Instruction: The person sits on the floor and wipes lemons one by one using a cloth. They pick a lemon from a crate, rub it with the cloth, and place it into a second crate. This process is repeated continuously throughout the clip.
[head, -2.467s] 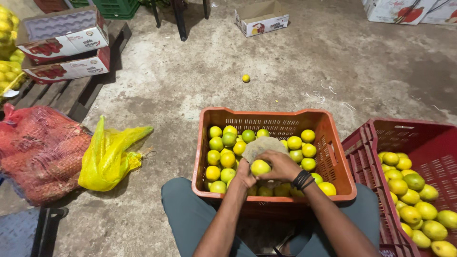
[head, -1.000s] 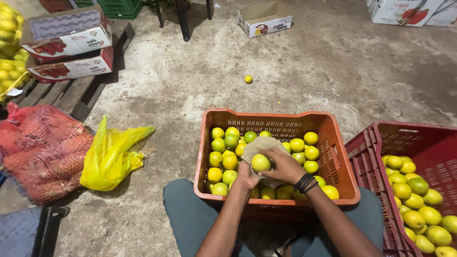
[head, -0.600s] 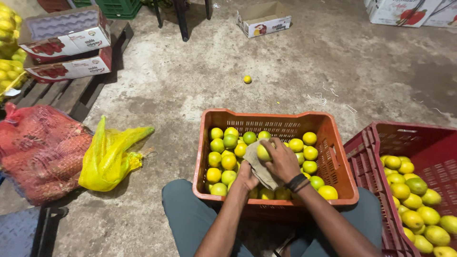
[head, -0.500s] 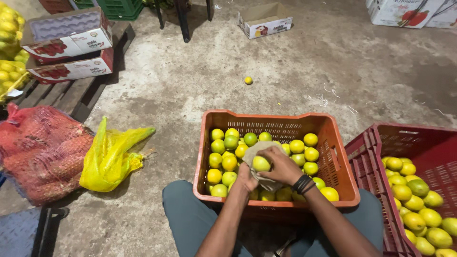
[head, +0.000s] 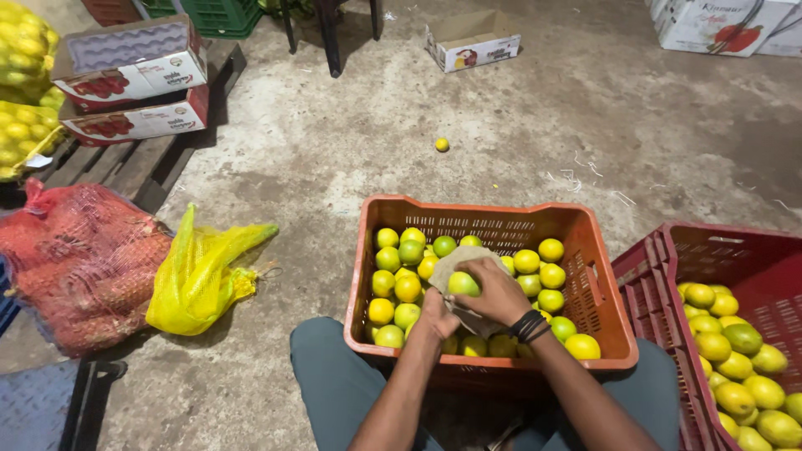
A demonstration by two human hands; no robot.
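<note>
Right hand [head: 499,292]: over the middle of the orange crate [head: 376,250], fingers curled around a yellow-green citrus fruit [head: 463,284], which shows at the fingertips; a black band sits on the wrist.

Left hand [head: 437,315]: just beside and below the right one, closed on a beige cloth [head: 447,266] that wraps up behind and under the held fruit; how much of the palm touches the fruit cannot be told.

Held fruit: above the crate's load, between both hands, touching the cloth.

Orange crate: plastic, slotted walls, set on the concrete floor [head: 351,142] right in front of the person's knees, holding loose yellow and green citrus [head: 399,288] in a single heap.

Red crate [head: 668,284]: touching or just beside the orange one on the person's right, with larger yellow-green fruit [head: 735,367] piled at its near end.

Yellow mesh bag [head: 200,271]: crumpled on the floor to the left of the orange crate, near a red net sack [head: 79,263] that bulges with its contents.

Stray fruit [head: 441,144]: one small yellow piece alone on the floor, well apart from the crates.

Stacked cartons [head: 134,83]: two on a wooden pallet [head: 125,171], far left.

Open small box [head: 472,39]: on the floor at the far side
</note>
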